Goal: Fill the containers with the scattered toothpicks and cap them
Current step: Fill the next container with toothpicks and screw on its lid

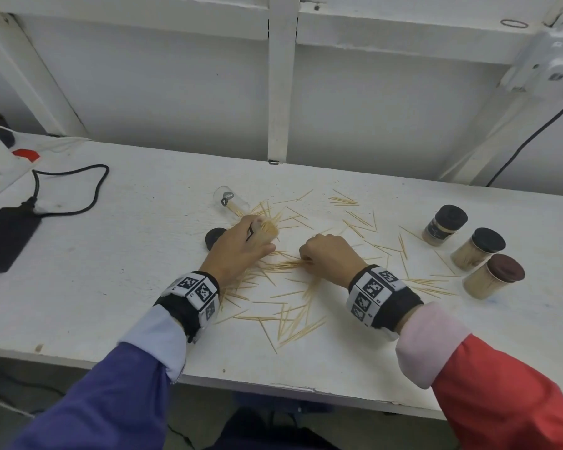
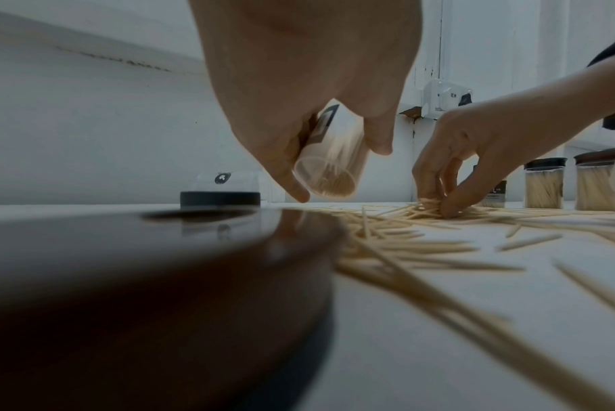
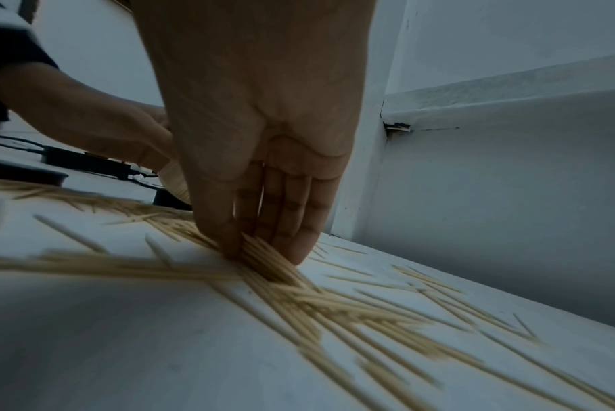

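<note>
Nearest the tabletop's (image 1: 78, 287) front edge lie loose toothpicks (image 1: 293, 319), fanned out and crossing one another. Just beyond them the right hand (image 1: 330, 254) reaches down with its fingers (image 3: 298, 222) straight and close together, the thumb pressing a small bundle of toothpicks (image 3: 263, 258) against them on the surface. Left of that hand, the left hand (image 1: 241, 248) grips a clear container (image 2: 330, 166), tilted with its open mouth toward the right hand and partly filled with toothpicks. Just left of the left hand a black cap (image 1: 214, 238) lies flat. Beyond the left hand a second clear container (image 1: 229, 201) lies on its side, nearly empty. Well to the right of the right hand stand three capped containers (image 1: 478, 250), full of toothpicks, with more loose ones between them and the hand.
</note>
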The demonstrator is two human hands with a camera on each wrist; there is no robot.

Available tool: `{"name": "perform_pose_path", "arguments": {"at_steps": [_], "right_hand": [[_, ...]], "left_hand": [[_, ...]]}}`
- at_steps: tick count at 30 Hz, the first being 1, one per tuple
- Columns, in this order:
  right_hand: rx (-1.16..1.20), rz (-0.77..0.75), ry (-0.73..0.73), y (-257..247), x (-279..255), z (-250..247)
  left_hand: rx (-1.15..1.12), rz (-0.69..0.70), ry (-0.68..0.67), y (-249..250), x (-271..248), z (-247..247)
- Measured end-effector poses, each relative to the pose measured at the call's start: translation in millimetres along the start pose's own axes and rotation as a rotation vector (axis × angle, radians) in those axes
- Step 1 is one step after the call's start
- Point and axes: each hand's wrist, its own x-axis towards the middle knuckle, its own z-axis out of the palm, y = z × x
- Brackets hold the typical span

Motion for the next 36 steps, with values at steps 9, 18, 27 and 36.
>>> {"name": "perform_pose_path", "arguments": {"at_steps": [9, 18, 27, 36], "right_hand": [[0.19, 0.054, 0.11, 17.1, -12.7, -11.8], [0.295, 0.061, 0.189, 25.6, -14.8, -44.2], [0.31, 0.009, 0.2, 20.7, -16.3, -69.0], [0.323, 0.032, 0.062, 8.6, -6.7, -63.9]], "left_hand": [[0.023, 0.027, -0.038, -3.7, 1.5, 1.1], [0.022, 0.113, -0.077, -8.5, 1.3, 1.8], [0.06, 0.085, -0.089, -13.3, 2.4, 1.7], [0.015, 0.136, -0.125, -14.9, 4.2, 7.4]]}}
